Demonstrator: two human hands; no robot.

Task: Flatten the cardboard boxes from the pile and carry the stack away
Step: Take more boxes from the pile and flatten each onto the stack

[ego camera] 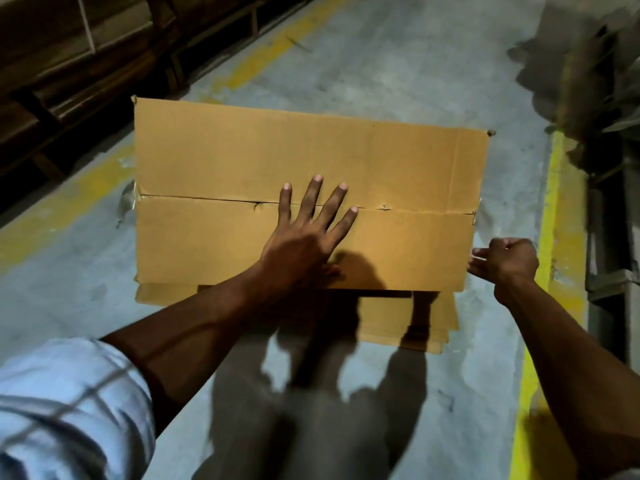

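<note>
Top box: a flattened cardboard box [311,161] lies flat on the grey concrete floor [398,64], its two flaps meeting at a seam [207,199] that runs across it.
Stack beneath: the edges of more flattened cardboard [433,320] show under its near side, lying on the floor.
Left hand [304,233]: fingers straight and spread, palm pressing down on the top box, fingertips across the seam.
Right hand [505,261]: at the box's right near corner, fingers loosely curled; whether it touches or grips the edge cannot be told.
Sleeve: a light checked sleeve [69,403] rolled up on the left arm.
Floor markings: yellow painted lines [557,209] on both sides of the box.
Far left: dark wooden pallets [69,64] along the line.
</note>
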